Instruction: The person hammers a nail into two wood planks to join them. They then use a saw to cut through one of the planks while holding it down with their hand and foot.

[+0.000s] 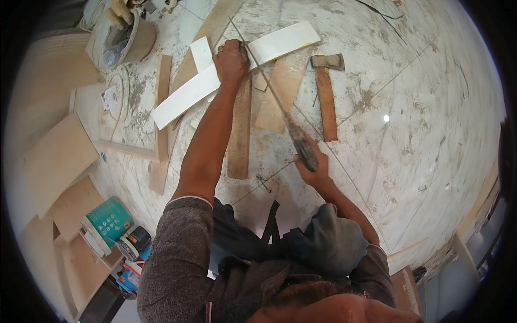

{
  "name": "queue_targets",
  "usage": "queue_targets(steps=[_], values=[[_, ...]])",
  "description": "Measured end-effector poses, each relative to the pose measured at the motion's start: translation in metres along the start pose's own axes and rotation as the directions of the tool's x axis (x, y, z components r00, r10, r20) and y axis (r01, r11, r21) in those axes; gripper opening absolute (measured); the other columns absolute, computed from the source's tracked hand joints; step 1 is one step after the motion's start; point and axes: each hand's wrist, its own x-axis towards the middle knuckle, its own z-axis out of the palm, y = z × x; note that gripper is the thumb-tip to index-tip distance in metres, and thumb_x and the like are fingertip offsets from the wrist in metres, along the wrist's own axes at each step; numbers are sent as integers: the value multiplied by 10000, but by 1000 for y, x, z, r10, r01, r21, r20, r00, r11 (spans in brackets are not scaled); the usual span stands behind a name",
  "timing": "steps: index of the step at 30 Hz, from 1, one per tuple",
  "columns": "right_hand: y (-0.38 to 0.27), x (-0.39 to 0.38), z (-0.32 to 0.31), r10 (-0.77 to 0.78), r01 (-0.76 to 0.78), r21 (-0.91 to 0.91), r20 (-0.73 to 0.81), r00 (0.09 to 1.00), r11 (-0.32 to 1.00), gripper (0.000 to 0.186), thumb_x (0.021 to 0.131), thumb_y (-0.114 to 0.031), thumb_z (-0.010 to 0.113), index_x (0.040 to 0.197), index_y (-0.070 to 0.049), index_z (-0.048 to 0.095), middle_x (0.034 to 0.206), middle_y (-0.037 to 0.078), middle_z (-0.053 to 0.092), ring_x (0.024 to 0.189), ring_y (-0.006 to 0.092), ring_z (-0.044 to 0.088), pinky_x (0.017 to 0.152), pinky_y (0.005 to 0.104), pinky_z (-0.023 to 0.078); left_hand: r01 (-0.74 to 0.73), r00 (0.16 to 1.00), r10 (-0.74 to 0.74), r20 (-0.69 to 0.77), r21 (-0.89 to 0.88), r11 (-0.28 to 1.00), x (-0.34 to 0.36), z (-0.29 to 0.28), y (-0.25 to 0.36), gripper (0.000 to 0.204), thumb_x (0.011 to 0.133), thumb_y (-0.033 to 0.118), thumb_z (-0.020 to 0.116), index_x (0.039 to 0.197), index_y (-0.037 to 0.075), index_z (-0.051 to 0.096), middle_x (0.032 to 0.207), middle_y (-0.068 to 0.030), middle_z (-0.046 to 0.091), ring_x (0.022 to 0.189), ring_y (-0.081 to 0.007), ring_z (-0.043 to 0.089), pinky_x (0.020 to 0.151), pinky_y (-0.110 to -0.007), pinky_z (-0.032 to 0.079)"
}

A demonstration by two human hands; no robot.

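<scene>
The left hand (231,64) is grasping the long white board (186,100), with its fingers bent over the far edge. This board lies aslant on other wood pieces, above the floor (409,113). The right hand (316,160) has its fingers closed around the handle of the saw (273,96); here the picture is a little blurred. The thin blade goes across the white board, just to the right of the left hand. Whether it touches the board, I cannot tell. Under the left forearm and wrist there is a brown plank (238,142). The hatchet (326,102) with wooden handle lies to the right of the saw, and the green bucket (109,219) stands at the lower left.
</scene>
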Motion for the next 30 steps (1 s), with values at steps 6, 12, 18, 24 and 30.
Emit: queue_targets(steps=[6, 12, 18, 24, 30], values=[[-30, -1, -32, -101, 99, -27, -94, 990, 995, 619, 769, 30, 660, 1352, 63, 454, 1008, 197, 678, 815, 186, 677, 709, 266, 515, -6, 1000, 6, -18, -3, 1000, -1, 3, -6, 185, 893, 243, 537, 958, 82, 599, 1006, -87, 625, 953, -308, 583, 836, -503, 397], [-29, 3, -26, -59, 59, 3, -80, 995, 998, 617, 769, 28, 668, 1351, 47, 464, 1017, 205, 679, 826, 170, 671, 724, 273, 514, -22, 999, 20, -34, -43, 999, -3, 1, -2, 172, 899, 240, 540, 957, 85, 587, 987, -87, 619, 957, -308, 581, 823, -514, 389], [-31, 4, -23, -78, 78, 8, -53, 996, 997, 615, 772, 28, 667, 1349, 63, 458, 1000, 211, 681, 807, 171, 676, 710, 269, 514, -16, 999, 15, -40, -25, 1000, -3, -1, -1, 165, 903, 237, 547, 942, 83, 590, 977, -90, 618, 959, -311, 581, 829, -515, 388], [-32, 4, -20, -89, 89, 5, -25, 996, 996, 617, 770, 22, 669, 1344, 81, 451, 973, 213, 682, 764, 183, 683, 682, 266, 518, -28, 999, 28, -47, -3, 1000, -4, 0, 0, 182, 918, 248, 535, 938, 77, 594, 978, -94, 618, 971, -314, 580, 853, -510, 390], [-41, 21, -25, -22, 23, -30, 58, 998, 999, 630, 770, 8, 661, 1358, 64, 442, 969, 206, 684, 784, 214, 703, 687, 267, 524, 1, 1000, -1, 14, 5, 1000, 0, -2, 0, 183, 922, 240, 523, 935, 74, 598, 986, -96, 621, 971, -316, 577, 849, -503, 392]])
